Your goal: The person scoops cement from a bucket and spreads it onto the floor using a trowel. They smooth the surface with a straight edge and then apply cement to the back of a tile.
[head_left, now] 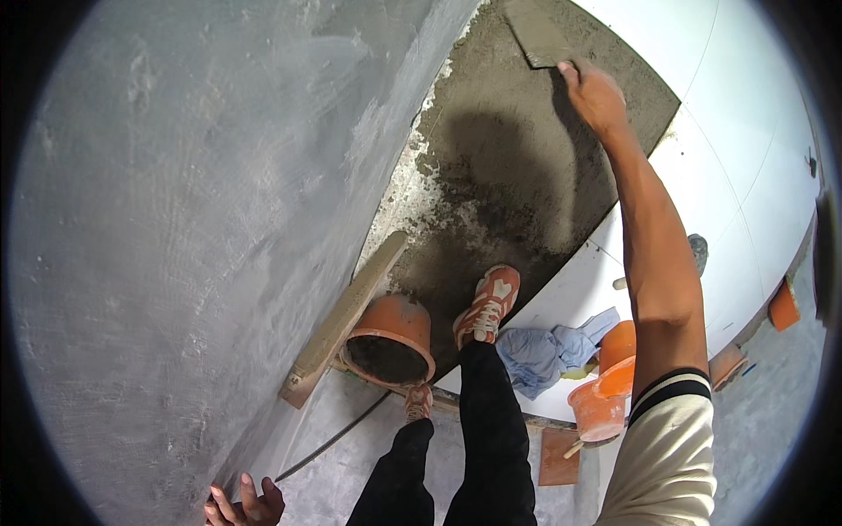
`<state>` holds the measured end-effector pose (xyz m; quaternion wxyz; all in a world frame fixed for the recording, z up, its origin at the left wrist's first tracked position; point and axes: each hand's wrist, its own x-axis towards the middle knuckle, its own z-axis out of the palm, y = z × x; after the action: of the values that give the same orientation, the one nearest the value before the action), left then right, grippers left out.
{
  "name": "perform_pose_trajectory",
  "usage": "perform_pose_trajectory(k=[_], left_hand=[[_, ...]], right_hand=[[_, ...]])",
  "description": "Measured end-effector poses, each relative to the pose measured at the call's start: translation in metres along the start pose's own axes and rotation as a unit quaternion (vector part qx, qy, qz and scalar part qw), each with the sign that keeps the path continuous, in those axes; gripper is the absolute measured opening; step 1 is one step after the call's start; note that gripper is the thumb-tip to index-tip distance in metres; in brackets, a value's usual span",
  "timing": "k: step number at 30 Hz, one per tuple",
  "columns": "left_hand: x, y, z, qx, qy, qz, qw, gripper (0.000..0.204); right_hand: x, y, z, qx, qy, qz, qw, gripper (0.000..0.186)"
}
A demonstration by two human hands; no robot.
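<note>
grey mortar meets white tiles as the right hand grips a flat tool, likely best drawn level and evenly, the left hand with fingers apart.

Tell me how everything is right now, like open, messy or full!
Right hand: gripping the flat trowel
Left hand: fingers apart, partly out of the picture
Flat trowel: held over the mortar
Mortar: spread out, patchy near the wall
Bucket by the plank: uncovered, dark inside
Plank: slanted, beside the bucket
Blue cloth: crumpled
Front shoe: laced
</note>
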<state>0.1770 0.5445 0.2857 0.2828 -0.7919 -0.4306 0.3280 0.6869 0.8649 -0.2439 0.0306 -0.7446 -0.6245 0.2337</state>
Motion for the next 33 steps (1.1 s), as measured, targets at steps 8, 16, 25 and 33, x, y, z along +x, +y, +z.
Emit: perform_pose_trajectory(k=[8, 16, 25, 33], left_hand=[[-0.116, 0.014, 0.016, 0.032, -0.287, -0.199, 0.936, 0.042], [-0.028, -0.001, 0.014, -0.016, -0.052, -0.048, 0.997, 0.040], [0.008, -0.003, 0.002, -0.038, 0.051, 0.022, 0.998, 0.041], [-0.008, -0.004, 0.011, -0.026, 0.051, 0.022, 0.998, 0.058]], right_hand=[[-0.123, -0.037, 0.042, 0.024, -0.134, -0.113, 0.984, 0.047], [-0.079, -0.033, 0.030, 0.028, -0.037, 0.008, 0.999, 0.049], [-0.069, -0.037, 0.033, 0.055, -0.044, -0.003, 0.998, 0.051], [-0.147, -0.065, 0.050, -0.007, -0.173, -0.092, 0.981, 0.041]])
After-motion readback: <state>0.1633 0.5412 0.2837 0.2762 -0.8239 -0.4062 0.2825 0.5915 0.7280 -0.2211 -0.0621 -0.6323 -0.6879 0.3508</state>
